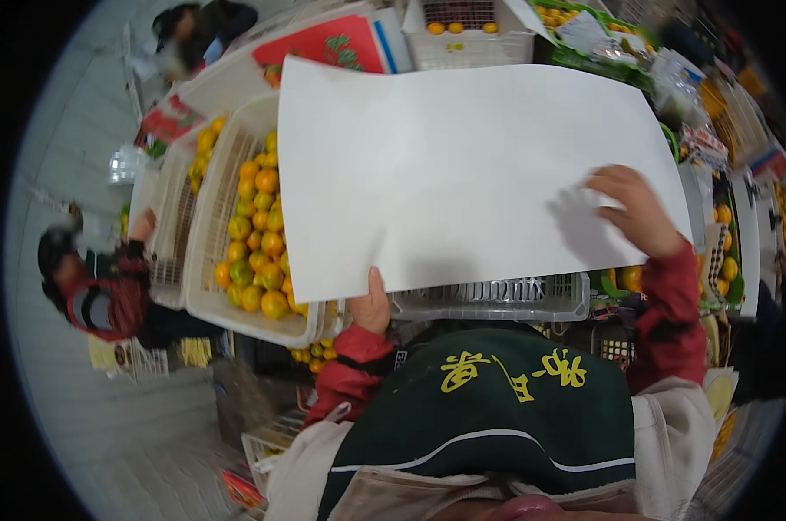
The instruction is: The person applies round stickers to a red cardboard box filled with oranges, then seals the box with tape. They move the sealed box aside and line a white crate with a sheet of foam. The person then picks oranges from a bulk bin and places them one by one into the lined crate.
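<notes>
one white sheet (484, 165), large, blank, rectangular, spread above the workspace. handling, as judged: best served by a light pinch at the near edge, the broad span kept level, and the right hand (638, 213) brought flat to the surface or to its own edge before any turn or shift; a hard one-sided grip risked deepening the faint dent seen by the thumb, or letting the far side sag.

left hand (371, 306): grasping the sheet at its near edge, toward the left corner; thumb on top, fingers hidden beneath. right hand: grasping nothing visible; fingers curled and blurred over the right part, a shadow cast beside them. contact could not be told with certainty.

position of sheet: ahead of the left hand, most of its area extending away and to the right of that pinch; beneath the right hand. its left edge overlapped a pale crate (250, 326) of citrus fruit (263, 234); its near edge overhung a clear plastic tray (497, 313). whether it rested on either was not visible.
</notes>
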The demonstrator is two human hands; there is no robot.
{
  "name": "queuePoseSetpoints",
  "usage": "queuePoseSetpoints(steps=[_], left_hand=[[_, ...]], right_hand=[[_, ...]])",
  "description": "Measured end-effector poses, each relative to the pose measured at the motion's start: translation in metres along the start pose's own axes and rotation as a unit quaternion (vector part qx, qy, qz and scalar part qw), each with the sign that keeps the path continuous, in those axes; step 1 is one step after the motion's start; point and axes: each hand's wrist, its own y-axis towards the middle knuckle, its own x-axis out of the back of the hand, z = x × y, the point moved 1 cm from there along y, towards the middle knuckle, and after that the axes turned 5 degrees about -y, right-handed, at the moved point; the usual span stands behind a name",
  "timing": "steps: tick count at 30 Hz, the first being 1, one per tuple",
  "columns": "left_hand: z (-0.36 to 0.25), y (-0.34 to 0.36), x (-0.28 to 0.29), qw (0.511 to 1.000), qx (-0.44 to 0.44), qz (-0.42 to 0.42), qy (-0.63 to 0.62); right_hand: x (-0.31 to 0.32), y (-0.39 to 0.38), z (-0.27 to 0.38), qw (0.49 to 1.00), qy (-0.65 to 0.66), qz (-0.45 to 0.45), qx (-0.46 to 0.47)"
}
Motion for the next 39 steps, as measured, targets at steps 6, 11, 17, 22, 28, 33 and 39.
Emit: queuePoseSetpoints(steps=[6, 11, 17, 22, 28, 33, 39], left_hand=[[-0.023, 0.013, 0.044, 0.998, 0.027, 0.050, -0.040], [-0.023, 0.011, 0.077, 0.991, 0.058, 0.101, -0.065], [-0.010, 0.002, 0.033, 0.993, 0.089, 0.066, -0.043], [0.002, -0.004, -0.016, 0.997, 0.039, 0.055, -0.041], [-0.004, -0.008, -0.003, 0.957, 0.191, 0.217, 0.014], [-0.080, 0.048, 0.039, 0.942, 0.136, 0.154, -0.266], [-0.117, 0.147, -0.007, 0.942, 0.064, 0.325, 0.061]], right_hand=[[-0.100, 0.121, 0.048, 0.985, -0.116, 0.088, -0.090], [-0.165, 0.153, 0.075, 0.995, -0.072, 0.027, -0.064], [-0.246, 0.146, 0.060, 0.988, -0.032, -0.039, -0.143], [-0.287, 0.156, 0.013, 0.986, -0.029, -0.011, -0.164], [-0.331, 0.154, -0.009, 0.986, -0.057, -0.049, -0.152], [-0.354, 0.145, -0.014, 0.982, -0.061, -0.111, -0.144], [-0.350, 0.144, -0.016, 0.980, -0.023, -0.128, -0.152]])
